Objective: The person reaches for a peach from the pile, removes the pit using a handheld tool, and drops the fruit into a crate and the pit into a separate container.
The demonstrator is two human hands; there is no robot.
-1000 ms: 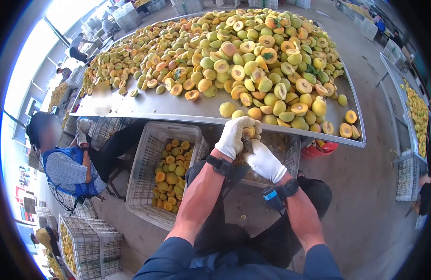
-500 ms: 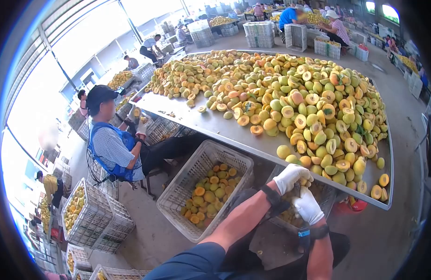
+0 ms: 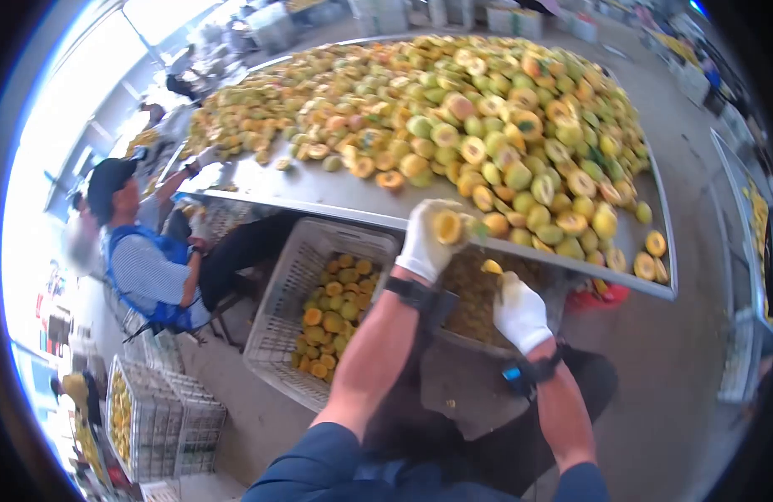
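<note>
Left hand (image 3: 432,241), right hand (image 3: 522,314) pulled apart. Left holds fruit half (image 3: 447,226), cut side showing, likely for easy reach; right holds small tool (image 3: 499,274).

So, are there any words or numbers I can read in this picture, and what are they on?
None: no word, number, brand or sign can be read.
Small blue thing by the right wrist: too small and blurred to tell.
Red thing under the table: a yellow patch, too blurred to read.
Crate with fruit: no writing I can make out.
Farther back: too small and blurred.
</note>
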